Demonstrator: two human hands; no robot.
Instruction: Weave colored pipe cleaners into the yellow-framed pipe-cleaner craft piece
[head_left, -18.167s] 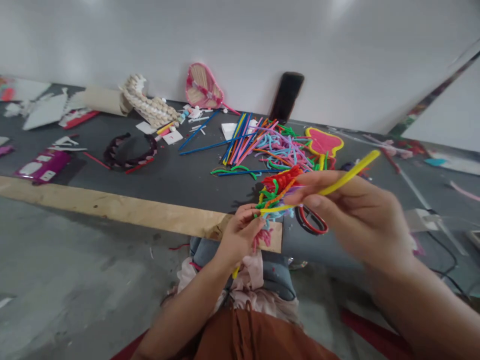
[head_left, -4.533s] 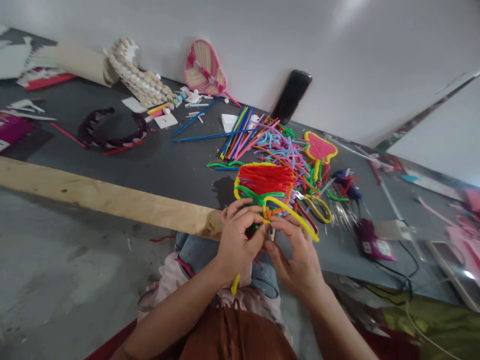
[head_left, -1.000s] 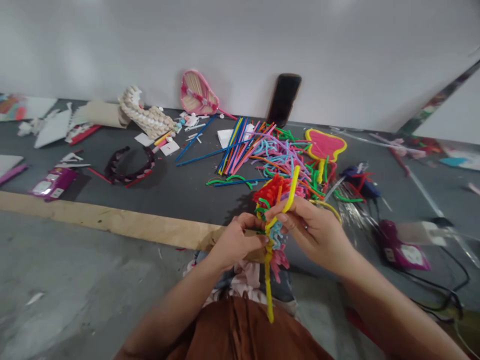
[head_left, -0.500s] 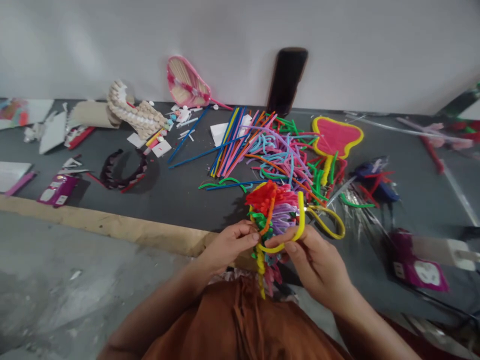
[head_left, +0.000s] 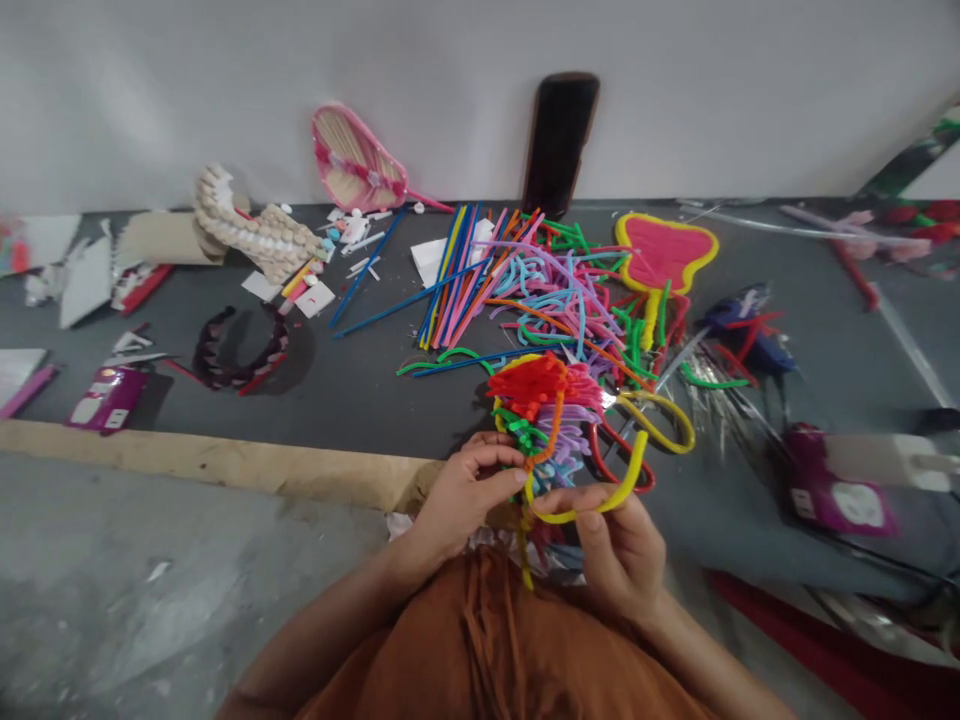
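Observation:
My left hand (head_left: 469, 492) pinches the near-left edge of a colourful pipe-cleaner piece (head_left: 529, 385), with fluffy red, pink, purple, green and blue loops. An orange pipe cleaner (head_left: 556, 425) curves over its front, and a twisted yellow strand hangs below. Between the thumb and fingers of my right hand (head_left: 619, 545) is a yellow pipe cleaner (head_left: 634, 475), bent upward at its free end. Its other end meets the piece beside my left fingertips; the exact join is hidden. Just right of the piece lie yellow and red looped handles (head_left: 686, 432), apparently of scissors.
Loose pipe cleaners (head_left: 559, 290) are heaped behind the piece. A phone (head_left: 562, 140) leans on the wall, near a pink leaf-shaped fan (head_left: 360, 160) and a pink yellow-edged shape (head_left: 664, 250). A dark headband (head_left: 244, 350) and purple packet (head_left: 109, 397) lie left.
My right hand has moved down, lowering and tilting the yellow pipe cleaner outward. The red handle loop has come into sight. My left hand keeps its pinch, and the view has shifted slightly.

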